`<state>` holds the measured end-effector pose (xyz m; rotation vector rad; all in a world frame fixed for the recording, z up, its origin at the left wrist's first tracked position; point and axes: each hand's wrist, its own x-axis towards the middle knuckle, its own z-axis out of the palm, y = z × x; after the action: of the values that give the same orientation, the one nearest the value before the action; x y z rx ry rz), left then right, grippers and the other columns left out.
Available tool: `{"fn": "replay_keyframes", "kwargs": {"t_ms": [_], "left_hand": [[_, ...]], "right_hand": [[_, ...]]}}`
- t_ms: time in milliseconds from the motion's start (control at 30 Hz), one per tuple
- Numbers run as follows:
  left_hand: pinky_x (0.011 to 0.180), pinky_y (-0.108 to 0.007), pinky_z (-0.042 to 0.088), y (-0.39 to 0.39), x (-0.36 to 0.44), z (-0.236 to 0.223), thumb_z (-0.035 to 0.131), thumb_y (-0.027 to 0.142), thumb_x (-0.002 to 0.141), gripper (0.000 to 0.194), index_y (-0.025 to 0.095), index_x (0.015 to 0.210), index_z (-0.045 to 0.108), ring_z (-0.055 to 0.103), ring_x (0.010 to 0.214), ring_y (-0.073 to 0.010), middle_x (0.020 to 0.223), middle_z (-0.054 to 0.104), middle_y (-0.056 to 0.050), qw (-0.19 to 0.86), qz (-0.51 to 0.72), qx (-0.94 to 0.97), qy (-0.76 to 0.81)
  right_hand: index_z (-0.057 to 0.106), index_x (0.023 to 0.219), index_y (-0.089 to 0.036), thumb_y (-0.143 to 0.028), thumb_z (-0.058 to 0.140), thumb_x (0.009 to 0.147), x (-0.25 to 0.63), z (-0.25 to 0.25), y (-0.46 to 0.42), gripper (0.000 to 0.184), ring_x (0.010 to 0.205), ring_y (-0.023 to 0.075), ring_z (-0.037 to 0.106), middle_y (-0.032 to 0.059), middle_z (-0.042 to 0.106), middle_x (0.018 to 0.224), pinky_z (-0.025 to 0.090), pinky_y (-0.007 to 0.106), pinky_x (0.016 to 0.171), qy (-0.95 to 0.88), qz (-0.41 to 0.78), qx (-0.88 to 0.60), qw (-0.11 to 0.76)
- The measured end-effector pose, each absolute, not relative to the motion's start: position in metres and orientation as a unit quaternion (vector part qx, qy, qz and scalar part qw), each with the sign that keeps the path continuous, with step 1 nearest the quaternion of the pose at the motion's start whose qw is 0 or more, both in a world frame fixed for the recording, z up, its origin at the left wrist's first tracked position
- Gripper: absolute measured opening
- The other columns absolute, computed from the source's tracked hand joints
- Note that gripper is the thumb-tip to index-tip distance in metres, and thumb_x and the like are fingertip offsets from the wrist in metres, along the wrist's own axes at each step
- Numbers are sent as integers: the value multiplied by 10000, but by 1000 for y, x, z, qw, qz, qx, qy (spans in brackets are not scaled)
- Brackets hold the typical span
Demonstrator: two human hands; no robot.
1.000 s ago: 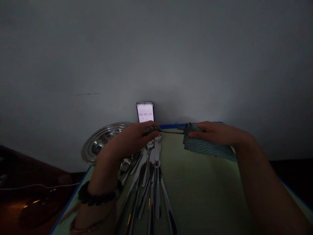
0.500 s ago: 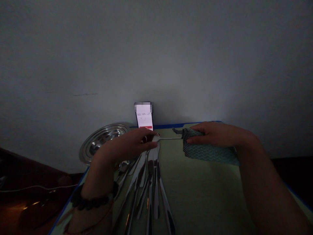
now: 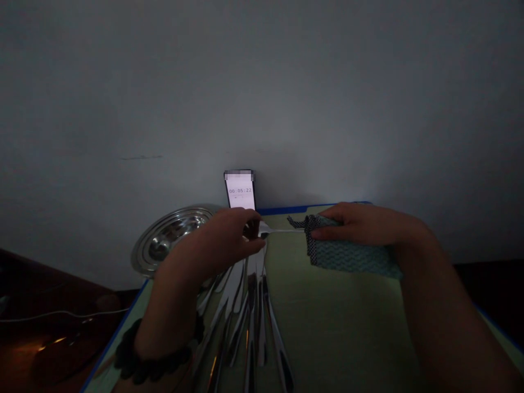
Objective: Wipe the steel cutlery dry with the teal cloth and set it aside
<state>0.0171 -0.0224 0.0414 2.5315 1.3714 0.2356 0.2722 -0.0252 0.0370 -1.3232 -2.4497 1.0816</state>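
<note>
My left hand point(image 3: 231, 236) has its thumb and fingers curled around the head of a metal spoon point(image 3: 282, 230), which lies level between my two hands. The spoon's handle runs rightward into a folded green cloth point(image 3: 356, 256) with a dark checked edge. My right hand point(image 3: 360, 222) is closed on that cloth, fingers above and thumb in front, and the handle's end is hidden inside it. Below my left hand, several knives and other metal cutlery point(image 3: 251, 322) lie fanned out on the table.
A shiny metal bowl point(image 3: 143, 251) stands tilted at the back left. A phone point(image 3: 240, 191) showing a running timer leans against the grey wall point(image 3: 327, 98). The green table top point(image 3: 335, 327) has a blue edge. A white cable point(image 3: 61, 313) runs at the left.
My left hand has turned slightly at the spoon's head, its wrist shifting and thumb lowering. My right hand and the cloth stay nearly in place. The timer has advanced by one second.
</note>
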Motion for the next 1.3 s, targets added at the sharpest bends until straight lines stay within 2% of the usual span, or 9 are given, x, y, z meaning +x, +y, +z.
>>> {"fn": "replay_keyframes", "kwargs": {"t_ms": [233,400,600,733,1100,1300], "left_hand": [[644,-269,411,-27,19,44,574,305,767,201,191,927,617,593,708,-157,812,663,-17,85,100,881,455],[654,-273,400,-30,22,46,568,275,762,168,190,903,600,577,722,-160,821,645,-20,73,105,882,453],[637,-261,394,-33,26,47,476,270,823,163,193,920,581,567,733,-154,831,623,-19,122,76,893,427],[598,-244,376,-32,29,48,394,274,874,206,194,848,582,552,671,-132,777,618,-7,153,71,896,410],[580,-248,352,-27,30,43,366,299,880,275,178,800,600,534,634,-131,723,617,-15,136,53,900,412],[511,-240,309,-25,30,44,395,302,856,278,172,709,592,499,551,-111,635,586,0,145,37,898,415]], "right_hand": [[654,910,-203,-512,446,836,270,38,-25,380,798,204,623,22,692,897,450,280,684,-825,353,-433,80],[644,905,-189,-525,436,840,265,37,-23,400,768,188,608,22,679,866,436,265,637,-828,339,-441,69],[617,882,-179,-511,432,848,259,34,-22,381,730,163,577,14,648,824,413,256,612,-845,322,-422,60],[609,854,-191,-479,438,854,257,35,-23,335,732,165,579,12,644,804,408,255,614,-852,317,-412,62],[635,858,-182,-469,447,847,253,37,-24,343,688,159,574,19,652,788,390,250,580,-858,304,-411,46],[640,848,-176,-442,454,846,250,38,-25,325,680,154,573,20,657,790,392,248,587,-866,297,-401,40]]}}
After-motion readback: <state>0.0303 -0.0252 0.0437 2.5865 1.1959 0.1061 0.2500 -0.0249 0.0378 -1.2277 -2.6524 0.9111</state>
